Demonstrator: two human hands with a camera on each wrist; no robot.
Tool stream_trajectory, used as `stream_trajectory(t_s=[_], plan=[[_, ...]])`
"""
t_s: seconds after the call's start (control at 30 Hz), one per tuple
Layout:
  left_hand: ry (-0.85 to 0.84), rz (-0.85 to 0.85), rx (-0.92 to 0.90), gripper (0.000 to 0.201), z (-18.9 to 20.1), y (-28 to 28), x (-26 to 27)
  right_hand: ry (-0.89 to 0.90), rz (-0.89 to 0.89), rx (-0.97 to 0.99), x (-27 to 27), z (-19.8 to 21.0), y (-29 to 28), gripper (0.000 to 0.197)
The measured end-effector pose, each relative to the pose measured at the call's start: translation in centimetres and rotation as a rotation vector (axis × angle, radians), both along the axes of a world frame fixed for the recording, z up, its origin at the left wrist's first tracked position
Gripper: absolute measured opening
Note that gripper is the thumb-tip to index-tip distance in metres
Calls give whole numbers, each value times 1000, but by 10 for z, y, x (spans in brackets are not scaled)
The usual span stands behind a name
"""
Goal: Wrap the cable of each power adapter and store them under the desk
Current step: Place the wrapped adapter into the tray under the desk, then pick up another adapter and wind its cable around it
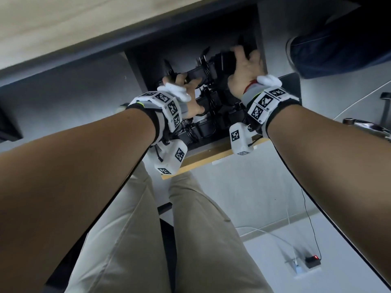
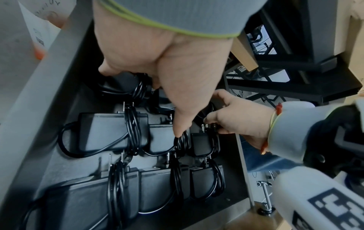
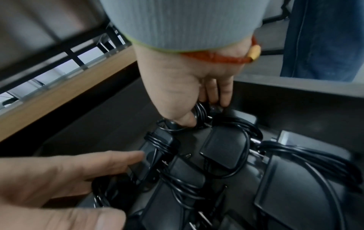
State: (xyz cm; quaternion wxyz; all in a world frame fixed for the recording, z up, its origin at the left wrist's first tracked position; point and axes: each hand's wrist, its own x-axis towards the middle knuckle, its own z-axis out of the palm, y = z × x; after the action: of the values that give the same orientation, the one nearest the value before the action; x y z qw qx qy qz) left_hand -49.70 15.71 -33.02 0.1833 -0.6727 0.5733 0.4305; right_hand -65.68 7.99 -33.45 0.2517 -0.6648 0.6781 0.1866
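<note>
Several black power adapters [image 2: 112, 132] with wrapped cables lie in rows in a dark tray [image 2: 49, 96] under the desk. My left hand [image 1: 186, 89] reaches into the tray's left side. Its straight index finger lies against a small wrapped adapter [image 3: 157, 147], and its thumb [image 2: 177, 124] touches a cable coil. My right hand [image 3: 202, 112] is at the tray's far right corner, where thumb and fingers pinch the coiled cable of another adapter [image 3: 201, 109]. That adapter's plug prongs [image 2: 204, 126] show below the hand; its body is mostly hidden.
The light wooden desk top [image 1: 63, 28] overhangs the tray. A person in blue jeans [image 1: 338, 49] stands at the far right. A chrome chair base [image 1: 368, 125] is to the right. A white cable and a power strip [image 1: 311, 261] lie on the floor by my legs [image 1: 169, 240].
</note>
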Motion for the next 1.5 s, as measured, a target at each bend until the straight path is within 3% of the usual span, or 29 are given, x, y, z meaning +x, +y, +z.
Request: stream_trajectory(t_s=[0.07,0.13,0.3,0.5,0.7,0.8,0.9,1.07,1.3,1.5], plan=[[6,-1,20,86,0,-2,1,-30,85,-3,-2,-2,7,70],[2,2,23,87,-2,-5,2,-39,118,-32,-4,-8,9,61],[23,-17,30,85,-10,-8,2,-17,78,-66,-6,-15,4,45],[22,-51,14,79,-23,-3,5,24,74,-126,-3,-15,7,46],[30,-25,-9,77,-13,-3,3,17,37,-20,2,1,3,55],[68,15,-7,73,13,-8,1,5,28,-32,6,16,11,59],[80,66,-28,68,39,-17,1,-66,-43,-11,11,34,16,50],[293,363,-18,40,77,-16,7,-184,-121,113,21,75,26,26],[432,637,-117,16,170,-5,48,-313,-125,104,52,162,33,19],[432,806,-228,14,251,-10,111,-456,-105,81,107,250,12,18]])
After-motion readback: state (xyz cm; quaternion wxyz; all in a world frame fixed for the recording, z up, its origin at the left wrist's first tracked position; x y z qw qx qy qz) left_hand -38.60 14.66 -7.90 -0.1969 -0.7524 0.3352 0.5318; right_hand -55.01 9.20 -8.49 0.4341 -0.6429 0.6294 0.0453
